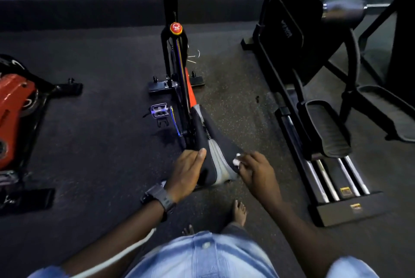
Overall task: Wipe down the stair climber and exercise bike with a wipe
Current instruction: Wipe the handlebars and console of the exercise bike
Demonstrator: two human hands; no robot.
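The exercise bike (177, 71) stands straight ahead, black and orange, with a red knob (176, 28) on its frame. Its black and grey saddle (214, 154) is right below me. My left hand (187, 173) lies flat against the saddle's left side, fingers straight. My right hand (256, 171) grips a small crumpled white wipe (236, 161) and presses it onto the saddle's right rear. The stair climber (314, 107) stands to the right, black, with two foot pedals and chrome rails.
A second red and black bike (18, 102) stands at the left edge. A raised dark ledge (89, 10) runs across the back. The floor (101, 143) is dark speckled rubber. My bare feet (240, 210) stand just behind the saddle.
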